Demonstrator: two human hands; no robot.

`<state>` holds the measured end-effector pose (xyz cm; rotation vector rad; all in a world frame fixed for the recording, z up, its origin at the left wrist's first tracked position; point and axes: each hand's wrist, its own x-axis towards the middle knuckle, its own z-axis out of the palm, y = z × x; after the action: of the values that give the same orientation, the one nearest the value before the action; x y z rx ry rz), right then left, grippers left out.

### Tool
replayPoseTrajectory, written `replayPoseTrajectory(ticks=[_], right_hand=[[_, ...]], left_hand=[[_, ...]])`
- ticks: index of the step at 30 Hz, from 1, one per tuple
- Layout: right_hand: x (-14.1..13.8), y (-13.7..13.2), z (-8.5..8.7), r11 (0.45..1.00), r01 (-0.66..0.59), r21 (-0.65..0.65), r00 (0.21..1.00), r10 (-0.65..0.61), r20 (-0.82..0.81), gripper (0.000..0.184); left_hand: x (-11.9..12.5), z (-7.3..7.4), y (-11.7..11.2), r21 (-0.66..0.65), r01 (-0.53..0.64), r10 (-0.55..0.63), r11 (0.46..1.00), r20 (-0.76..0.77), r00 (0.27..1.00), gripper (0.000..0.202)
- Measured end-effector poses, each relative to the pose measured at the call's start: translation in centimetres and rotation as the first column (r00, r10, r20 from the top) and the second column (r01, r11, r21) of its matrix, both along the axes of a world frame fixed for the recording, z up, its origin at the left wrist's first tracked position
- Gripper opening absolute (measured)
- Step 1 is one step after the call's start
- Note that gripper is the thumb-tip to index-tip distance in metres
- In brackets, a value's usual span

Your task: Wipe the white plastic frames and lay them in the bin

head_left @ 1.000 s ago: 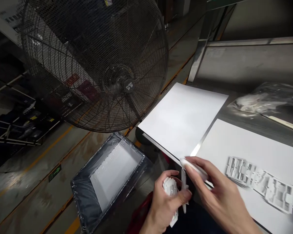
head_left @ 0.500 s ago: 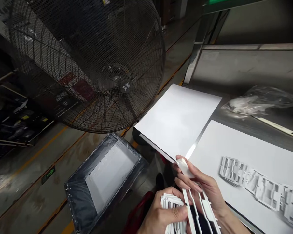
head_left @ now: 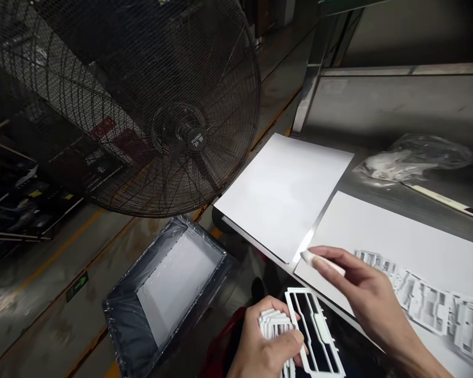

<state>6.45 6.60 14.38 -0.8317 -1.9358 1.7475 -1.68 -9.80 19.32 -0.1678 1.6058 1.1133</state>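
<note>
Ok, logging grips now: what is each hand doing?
Left hand: closed on a stack of white plastic frames.
Right hand: closed around a small white tool.

My left hand (head_left: 266,344) grips a stack of thin white plastic pieces (head_left: 274,323), edges fanned upward, low in view below the table edge. A flat white plastic frame (head_left: 314,336) with long open slots rests against that stack, tilted, its far end toward my right hand (head_left: 364,294). My right hand pinches a small white stick-like piece (head_left: 323,262), pointing left over the table edge.
</note>
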Motion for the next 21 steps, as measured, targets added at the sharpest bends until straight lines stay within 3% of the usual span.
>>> replayPoseTrajectory(ticks=[3,5,10,13,21], right_hand=[[1.0,-0.4,1.0,0.954,-0.221,0.203,0.974,0.225,0.004,0.021],[1.6,-0.5,1.1,0.906,-0.292,0.306,0.955,0.296,0.032,0.022],[3.2,1.2,0.0,0.888,-0.221,0.404,0.969,0.153,0.194,0.02],[3.7,1.2,0.1,0.889,-0.195,0.414,0.972,0.119,0.202,0.022],[3.6,-2.7,2.2,0.819,-0.303,0.487,0.952,0.286,0.11,0.024]], left_hand=[[0.0,-0.1,0.0,0.038,0.022,-0.019,0.999,-0.064,0.998,0.036],[0.1,-0.2,-0.1,0.053,0.032,-0.027,0.998,-0.09,0.996,0.036],[0.2,-0.1,-0.3,0.008,0.003,-0.003,1.0,-0.088,0.996,0.039],[0.2,0.2,-0.1,0.011,-0.004,0.005,1.0,-0.095,0.995,0.032],[0.1,-0.4,0.2,0.097,-0.014,0.024,0.995,-0.105,0.994,0.023]])
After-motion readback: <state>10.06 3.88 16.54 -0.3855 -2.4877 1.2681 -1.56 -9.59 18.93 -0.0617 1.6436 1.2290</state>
